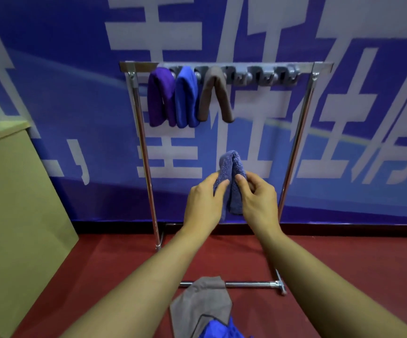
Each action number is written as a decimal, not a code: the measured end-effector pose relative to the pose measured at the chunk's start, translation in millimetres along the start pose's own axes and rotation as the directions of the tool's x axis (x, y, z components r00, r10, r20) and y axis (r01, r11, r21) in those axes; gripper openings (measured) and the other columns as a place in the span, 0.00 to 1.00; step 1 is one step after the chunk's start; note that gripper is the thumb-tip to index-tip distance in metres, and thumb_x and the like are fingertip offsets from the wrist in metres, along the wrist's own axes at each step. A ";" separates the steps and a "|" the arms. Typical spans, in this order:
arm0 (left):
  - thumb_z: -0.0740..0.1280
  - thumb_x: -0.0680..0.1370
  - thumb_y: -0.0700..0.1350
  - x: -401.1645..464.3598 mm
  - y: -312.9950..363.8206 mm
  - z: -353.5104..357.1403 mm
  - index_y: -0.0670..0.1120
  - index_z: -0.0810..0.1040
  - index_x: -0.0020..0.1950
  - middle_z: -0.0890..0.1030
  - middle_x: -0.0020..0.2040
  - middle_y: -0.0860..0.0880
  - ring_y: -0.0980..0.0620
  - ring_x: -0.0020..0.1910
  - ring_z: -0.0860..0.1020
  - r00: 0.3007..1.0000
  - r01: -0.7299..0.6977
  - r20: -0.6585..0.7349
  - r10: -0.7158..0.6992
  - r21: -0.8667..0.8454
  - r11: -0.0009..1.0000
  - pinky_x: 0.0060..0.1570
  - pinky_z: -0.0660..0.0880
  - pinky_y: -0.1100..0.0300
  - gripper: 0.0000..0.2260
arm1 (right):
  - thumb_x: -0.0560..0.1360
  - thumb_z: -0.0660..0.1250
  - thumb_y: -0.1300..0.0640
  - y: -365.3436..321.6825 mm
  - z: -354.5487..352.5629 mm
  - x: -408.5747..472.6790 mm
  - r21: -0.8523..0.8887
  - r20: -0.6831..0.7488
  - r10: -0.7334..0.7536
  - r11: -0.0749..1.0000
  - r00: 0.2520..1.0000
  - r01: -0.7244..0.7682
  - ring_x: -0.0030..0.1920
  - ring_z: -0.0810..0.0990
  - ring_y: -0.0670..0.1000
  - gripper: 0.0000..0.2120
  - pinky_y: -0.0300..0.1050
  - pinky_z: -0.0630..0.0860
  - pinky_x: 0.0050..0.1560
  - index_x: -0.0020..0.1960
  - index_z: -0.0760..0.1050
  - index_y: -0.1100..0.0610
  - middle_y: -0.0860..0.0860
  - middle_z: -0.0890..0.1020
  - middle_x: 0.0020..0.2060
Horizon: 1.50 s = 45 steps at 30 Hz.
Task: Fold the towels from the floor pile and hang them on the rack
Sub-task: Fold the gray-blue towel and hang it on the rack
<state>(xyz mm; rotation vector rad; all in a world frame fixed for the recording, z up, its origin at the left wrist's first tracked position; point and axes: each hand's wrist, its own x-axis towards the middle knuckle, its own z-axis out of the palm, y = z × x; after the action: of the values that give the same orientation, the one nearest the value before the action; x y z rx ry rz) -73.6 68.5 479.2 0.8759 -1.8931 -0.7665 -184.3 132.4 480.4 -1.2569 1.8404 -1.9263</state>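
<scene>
Hands, left hand (pixel 203 206) and right hand (pixel 258 201), pinch a folded fuzzy towel (pixel 230 176) with curled fingers, below the rack (pixel 222 67).

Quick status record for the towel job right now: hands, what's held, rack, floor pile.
left hand: grips the fluffy lavender towel from its left side
right hand: pinches the same towel from its right side
held towel: folded, fold at top, raised in front of the rack, not yet hung
rack: three towels hung at the left end, purple towel, blue towel, brown towel; hooks to their right are free
floor pile: grey towel and bright blue towel lie on the red floor
</scene>
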 end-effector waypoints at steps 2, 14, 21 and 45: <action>0.63 0.83 0.51 20.0 18.8 0.7 0.52 0.79 0.65 0.86 0.50 0.50 0.49 0.50 0.83 1.000 -0.011 -0.026 0.010 -0.036 0.999 0.49 0.79 0.48 0.13 | 0.82 0.65 0.54 -13.6 -7.6 19.0 -0.020 -0.016 -0.045 0.999 0.999 0.045 0.33 0.77 0.40 0.08 0.35 0.73 0.36 0.47 0.81 0.49 0.45 0.83 0.34; 0.60 0.85 0.46 156.7 90.3 27.1 0.53 0.78 0.69 0.85 0.55 0.49 0.53 0.52 0.82 0.936 -0.184 -0.313 0.163 -0.037 0.982 0.49 0.80 0.55 0.15 | 0.83 0.62 0.52 -56.7 -33.9 165.4 -0.183 -0.164 -0.273 0.953 0.948 0.243 0.47 0.82 0.46 0.12 0.52 0.81 0.49 0.63 0.80 0.51 0.43 0.83 0.44; 0.60 0.84 0.45 222.7 89.0 32.4 0.51 0.77 0.70 0.84 0.59 0.46 0.45 0.56 0.82 0.880 -0.171 -0.443 0.175 0.048 0.984 0.52 0.80 0.51 0.15 | 0.84 0.59 0.53 -53.2 -23.8 227.0 -0.300 -0.215 -0.328 0.919 0.920 0.258 0.48 0.83 0.51 0.14 0.53 0.81 0.49 0.65 0.79 0.49 0.50 0.86 0.49; 0.55 0.86 0.46 243.8 53.4 73.4 0.53 0.69 0.76 0.81 0.63 0.44 0.47 0.59 0.79 0.984 -0.128 -0.130 0.123 -0.030 0.991 0.49 0.70 0.61 0.19 | 0.84 0.57 0.48 -12.3 3.8 251.3 -0.405 -0.021 -0.261 0.885 0.965 0.230 0.49 0.82 0.56 0.14 0.59 0.79 0.48 0.64 0.76 0.47 0.50 0.85 0.48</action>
<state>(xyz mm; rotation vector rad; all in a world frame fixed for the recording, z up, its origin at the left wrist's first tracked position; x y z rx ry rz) -240.5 -88.3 602.6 0.7565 -1.7960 -0.6526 -332.7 -32.5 599.2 -1.6298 2.2990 -1.7861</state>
